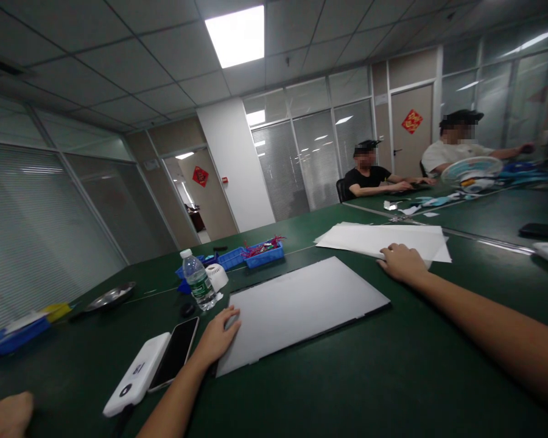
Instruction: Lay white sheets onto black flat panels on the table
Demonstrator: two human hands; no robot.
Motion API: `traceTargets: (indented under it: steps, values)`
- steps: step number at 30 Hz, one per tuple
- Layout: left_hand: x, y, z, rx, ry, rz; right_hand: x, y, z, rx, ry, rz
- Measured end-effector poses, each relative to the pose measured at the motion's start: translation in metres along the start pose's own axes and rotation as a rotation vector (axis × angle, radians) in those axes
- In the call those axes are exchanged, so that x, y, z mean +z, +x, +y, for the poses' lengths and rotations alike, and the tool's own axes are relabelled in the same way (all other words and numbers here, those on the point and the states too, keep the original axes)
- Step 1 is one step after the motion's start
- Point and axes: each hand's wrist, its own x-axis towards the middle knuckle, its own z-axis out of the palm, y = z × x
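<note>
A flat grey-white rectangular panel (301, 310) with dark edges lies on the green table in front of me. My left hand (219, 333) rests at the panel's left edge, its fingers laid over the surface and not wrapped round anything. Further right, my right hand (402, 263) lies with spread fingers on the near edge of a stack of white paper sheets (374, 238). The sheets are slightly fanned out, beyond the panel's right side. Whether the right fingertips pinch a sheet is not visible; they look flat.
Left of the panel are a water bottle (198, 283), a white roll (217, 277), a phone (175, 353) and a white power bank (137, 374). Blue trays (263, 258) stand behind. Another person's hand (7, 413) shows at lower left. Two people (368, 176) sit across the table.
</note>
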Motion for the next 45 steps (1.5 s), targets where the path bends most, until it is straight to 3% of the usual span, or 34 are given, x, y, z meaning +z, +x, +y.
traceTargets:
  steps: [8, 25, 37, 45]
  values:
    - [0.001, 0.001, -0.002, -0.007, 0.021, -0.001, -0.003, -0.003, 0.002, 0.034, 0.031, -0.088]
    - [0.000, 0.000, 0.001, -0.011, 0.043, -0.012, -0.024, -0.012, -0.012, 0.016, 0.031, -0.092]
    - [-0.001, -0.001, 0.002, -0.005, 0.035, -0.008, -0.025, -0.015, -0.018, 0.051, 0.078, -0.038]
    - [-0.002, -0.002, 0.003, 0.000, 0.027, 0.001, -0.034, -0.019, -0.025, 0.065, 0.126, 0.091]
